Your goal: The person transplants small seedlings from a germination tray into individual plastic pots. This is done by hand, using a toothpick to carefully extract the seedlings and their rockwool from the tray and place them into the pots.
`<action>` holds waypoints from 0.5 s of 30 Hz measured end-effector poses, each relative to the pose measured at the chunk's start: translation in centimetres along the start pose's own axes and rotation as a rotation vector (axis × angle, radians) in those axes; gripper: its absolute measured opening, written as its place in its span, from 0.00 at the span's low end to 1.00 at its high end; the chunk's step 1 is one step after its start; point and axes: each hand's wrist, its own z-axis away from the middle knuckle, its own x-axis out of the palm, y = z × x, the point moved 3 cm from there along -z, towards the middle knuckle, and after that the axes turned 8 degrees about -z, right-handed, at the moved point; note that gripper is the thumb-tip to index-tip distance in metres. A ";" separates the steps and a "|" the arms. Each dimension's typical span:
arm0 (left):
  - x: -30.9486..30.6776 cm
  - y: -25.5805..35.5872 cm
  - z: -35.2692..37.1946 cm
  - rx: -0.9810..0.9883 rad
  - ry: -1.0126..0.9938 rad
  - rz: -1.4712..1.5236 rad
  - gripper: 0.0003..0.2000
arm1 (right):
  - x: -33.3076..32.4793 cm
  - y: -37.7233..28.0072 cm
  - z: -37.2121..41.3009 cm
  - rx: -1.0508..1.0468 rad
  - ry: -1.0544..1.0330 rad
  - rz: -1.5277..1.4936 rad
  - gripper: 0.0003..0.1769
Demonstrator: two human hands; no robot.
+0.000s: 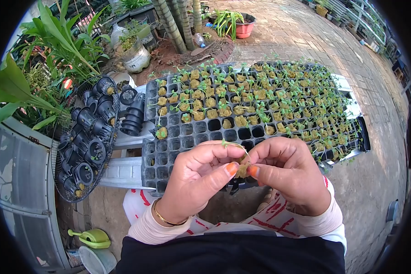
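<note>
My left hand (198,176) and my right hand (287,171) meet in front of me, both pinching a small seedling (243,171) with a brownish plug at its base. Its thin pale stem arches over my left fingertips; the rest is partly hidden by my fingers. Just beyond my hands lies a black seedling tray (161,159) with many square cells. Sprouted seedlings in yellow-brown plugs (197,94) fill much of the tray, most densely on the right. Several cells at the near left hold no plug. A dark piece shows below my fingertips, too covered to identify.
Left of the tray, a wire basket (115,119) holds several black net pots (87,119). A stack of black pots (133,118) stands between basket and tray. A green watering can (92,238) and a pale bucket (97,259) are on the ground at lower left.
</note>
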 end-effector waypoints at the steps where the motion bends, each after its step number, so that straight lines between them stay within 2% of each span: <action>1: -0.1 -0.1 0.0 -0.026 -0.005 0.031 0.10 | 0.0 0.0 0.0 0.027 0.001 0.015 0.05; 8: 0.3 -0.7 -0.1 -0.062 0.059 0.118 0.08 | 0.3 0.2 -0.2 0.057 0.043 0.057 0.06; 13: 0.2 -0.9 0.0 -0.117 0.136 0.210 0.06 | 0.4 0.6 -0.3 -0.117 0.062 0.129 0.08; 15: 0.2 -0.9 0.1 -0.138 0.158 0.229 0.06 | 0.5 0.3 -0.1 -0.124 0.076 0.201 0.08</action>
